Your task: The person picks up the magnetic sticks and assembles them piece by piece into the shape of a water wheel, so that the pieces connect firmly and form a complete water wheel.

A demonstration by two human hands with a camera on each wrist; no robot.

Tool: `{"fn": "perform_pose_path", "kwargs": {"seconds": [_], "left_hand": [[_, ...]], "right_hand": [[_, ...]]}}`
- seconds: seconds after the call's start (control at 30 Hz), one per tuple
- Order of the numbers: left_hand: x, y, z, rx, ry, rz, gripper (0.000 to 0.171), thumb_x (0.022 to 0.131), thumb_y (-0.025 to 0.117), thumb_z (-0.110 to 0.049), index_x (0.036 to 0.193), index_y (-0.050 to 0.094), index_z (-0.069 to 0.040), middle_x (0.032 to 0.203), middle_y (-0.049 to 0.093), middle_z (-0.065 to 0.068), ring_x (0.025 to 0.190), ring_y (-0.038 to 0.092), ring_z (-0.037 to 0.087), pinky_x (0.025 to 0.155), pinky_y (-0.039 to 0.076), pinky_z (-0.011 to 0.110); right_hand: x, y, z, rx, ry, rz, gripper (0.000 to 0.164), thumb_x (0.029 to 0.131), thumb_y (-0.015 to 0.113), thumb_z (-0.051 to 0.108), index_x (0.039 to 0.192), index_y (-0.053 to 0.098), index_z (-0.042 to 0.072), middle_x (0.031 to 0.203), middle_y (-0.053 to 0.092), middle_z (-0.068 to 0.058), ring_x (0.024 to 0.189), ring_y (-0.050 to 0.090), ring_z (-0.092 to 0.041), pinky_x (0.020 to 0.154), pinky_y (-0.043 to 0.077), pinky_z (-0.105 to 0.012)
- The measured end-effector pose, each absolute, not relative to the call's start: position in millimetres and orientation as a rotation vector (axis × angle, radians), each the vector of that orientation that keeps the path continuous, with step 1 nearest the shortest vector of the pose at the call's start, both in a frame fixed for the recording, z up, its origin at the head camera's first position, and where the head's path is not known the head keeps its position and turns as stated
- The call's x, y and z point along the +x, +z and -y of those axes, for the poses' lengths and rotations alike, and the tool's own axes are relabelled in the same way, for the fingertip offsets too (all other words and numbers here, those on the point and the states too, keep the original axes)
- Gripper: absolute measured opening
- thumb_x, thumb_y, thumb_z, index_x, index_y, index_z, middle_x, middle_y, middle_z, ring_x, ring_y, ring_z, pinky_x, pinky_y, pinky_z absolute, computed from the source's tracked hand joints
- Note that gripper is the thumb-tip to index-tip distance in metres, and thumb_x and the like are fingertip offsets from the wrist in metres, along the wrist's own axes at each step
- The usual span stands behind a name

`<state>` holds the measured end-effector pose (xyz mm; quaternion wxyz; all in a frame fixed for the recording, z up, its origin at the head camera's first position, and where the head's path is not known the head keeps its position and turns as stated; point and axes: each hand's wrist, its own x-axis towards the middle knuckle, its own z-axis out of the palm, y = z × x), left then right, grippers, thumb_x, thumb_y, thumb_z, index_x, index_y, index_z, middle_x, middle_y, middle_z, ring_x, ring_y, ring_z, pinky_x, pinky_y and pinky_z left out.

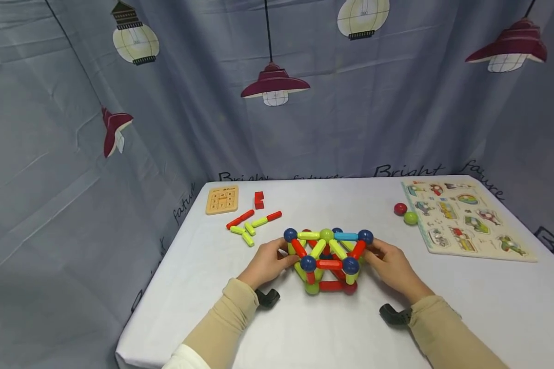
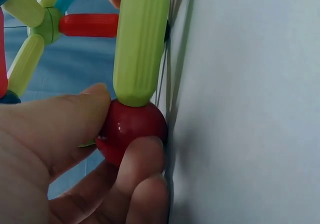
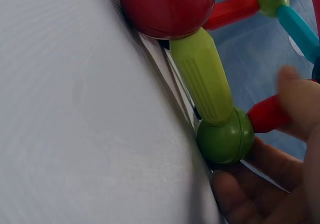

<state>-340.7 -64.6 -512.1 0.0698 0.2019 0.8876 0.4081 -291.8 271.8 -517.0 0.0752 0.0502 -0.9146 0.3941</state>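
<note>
A frame of magnetic rods and balls [image 1: 329, 264] stands on the white table between both hands, with blue, green and red balls joined by red, yellow-green and light blue rods. At its left side, my left hand [image 1: 266, 264] pinches a low red ball [image 2: 131, 126] between thumb and fingers, under a yellow-green rod [image 2: 141, 44]. On the opposite side my right hand [image 1: 394, 269] holds the frame by a low green ball [image 3: 226, 138]. Its fingers curl behind that ball, and the thumb, slightly blurred, is at a red rod [image 3: 269, 115]. The frame partly hides the fingertips in the head view.
Loose red and yellow-green rods [image 1: 249, 228] lie beyond the left hand, near a wooden number puzzle [image 1: 222, 200] and a small red piece [image 1: 259, 200]. Back right are a red ball [image 1: 400, 209], a green ball [image 1: 411, 218] and a picture puzzle board [image 1: 471, 218].
</note>
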Motion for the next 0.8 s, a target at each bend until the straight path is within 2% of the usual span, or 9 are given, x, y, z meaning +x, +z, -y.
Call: {"fn": "perform_pose_path", "kwargs": {"seconds": [0.07, 0.17, 0.3, 0.37, 0.43, 0.5, 0.6, 0.7, 0.8], "left_hand": [[-339.6, -513.2, 63.8, 0.605, 1.234, -2.671, 0.026, 0.095, 0.073, -0.043, 0.115, 0.066, -0.027, 0.105, 0.068, -0.010, 0.086, 0.062, 0.011, 0.074, 0.053, 0.028], [-338.0, -515.6, 62.6, 0.610, 1.242, -2.662, 0.026, 0.095, 0.073, -0.042, 0.116, 0.066, -0.027, 0.104, 0.069, -0.012, 0.087, 0.063, 0.009, 0.074, 0.054, 0.027], [-339.2, -516.3, 61.1, 0.627, 1.254, -2.673, 0.026, 0.095, 0.074, -0.041, 0.115, 0.067, -0.027, 0.101, 0.070, -0.013, 0.086, 0.063, 0.008, 0.074, 0.054, 0.026], [-338.6, -517.8, 60.5, 0.624, 1.259, -2.680, 0.026, 0.095, 0.074, -0.040, 0.115, 0.067, -0.026, 0.099, 0.070, -0.012, 0.084, 0.062, 0.009, 0.072, 0.053, 0.027], [-338.2, -518.3, 60.6, 0.607, 1.270, -2.682, 0.028, 0.094, 0.074, -0.040, 0.117, 0.066, -0.026, 0.098, 0.069, -0.010, 0.082, 0.062, 0.011, 0.070, 0.053, 0.027], [-338.1, -518.9, 60.8, 0.594, 1.280, -2.683, 0.031, 0.094, 0.075, -0.039, 0.119, 0.066, -0.025, 0.098, 0.069, -0.008, 0.080, 0.061, 0.012, 0.067, 0.053, 0.028], [-339.4, -519.1, 59.5, 0.580, 1.292, -2.686, 0.035, 0.093, 0.075, -0.039, 0.122, 0.064, -0.024, 0.097, 0.068, -0.005, 0.078, 0.060, 0.013, 0.065, 0.052, 0.028], [-339.6, -520.1, 57.6, 0.566, 1.301, -2.692, 0.036, 0.093, 0.075, -0.039, 0.123, 0.063, -0.024, 0.095, 0.068, -0.004, 0.075, 0.060, 0.013, 0.062, 0.052, 0.028], [-339.0, -519.8, 55.3, 0.555, 1.313, -2.693, 0.035, 0.093, 0.075, -0.039, 0.123, 0.063, -0.025, 0.093, 0.067, -0.005, 0.072, 0.060, 0.014, 0.061, 0.052, 0.029]], "right_hand": [[-290.8, -516.7, -271.4, 0.157, 1.183, 2.757, 0.041, 0.100, 0.067, 0.020, 0.139, 0.062, 0.006, 0.122, 0.072, -0.016, 0.107, 0.068, -0.033, 0.090, 0.058, -0.048], [-289.0, -518.0, -270.1, 0.165, 1.189, 2.778, 0.043, 0.097, 0.070, 0.017, 0.137, 0.062, 0.005, 0.123, 0.072, -0.017, 0.112, 0.068, -0.036, 0.093, 0.057, -0.052], [-291.0, -519.9, -267.3, 0.143, 1.141, 2.814, 0.038, 0.096, 0.071, 0.018, 0.132, 0.065, 0.005, 0.113, 0.071, -0.013, 0.097, 0.066, -0.028, 0.081, 0.059, -0.041], [-290.7, -521.4, -265.7, 0.129, 1.123, 2.828, 0.037, 0.096, 0.071, 0.018, 0.130, 0.065, 0.005, 0.108, 0.071, -0.011, 0.090, 0.062, -0.023, 0.076, 0.055, -0.034], [-291.1, -522.0, -264.5, 0.127, 1.122, 2.829, 0.037, 0.097, 0.070, 0.018, 0.131, 0.065, 0.005, 0.108, 0.071, -0.011, 0.088, 0.060, -0.022, 0.075, 0.053, -0.032], [-291.5, -522.4, -262.8, 0.121, 1.133, 2.820, 0.038, 0.097, 0.070, 0.017, 0.133, 0.065, 0.005, 0.112, 0.072, -0.012, 0.091, 0.063, -0.023, 0.078, 0.056, -0.035], [-292.1, -522.8, -260.5, 0.123, 1.154, 2.804, 0.040, 0.097, 0.069, 0.018, 0.134, 0.064, 0.004, 0.121, 0.072, -0.018, 0.102, 0.068, -0.033, 0.089, 0.059, -0.049], [-292.6, -523.3, -257.7, 0.105, 1.184, 2.789, 0.040, 0.097, 0.069, 0.018, 0.134, 0.064, 0.003, 0.127, 0.070, -0.022, 0.116, 0.066, -0.042, 0.098, 0.053, -0.059], [-292.3, -523.4, -256.5, 0.088, 1.211, 2.769, 0.039, 0.097, 0.068, 0.017, 0.133, 0.065, 0.003, 0.129, 0.069, -0.023, 0.121, 0.064, -0.044, 0.101, 0.049, -0.062]]}}
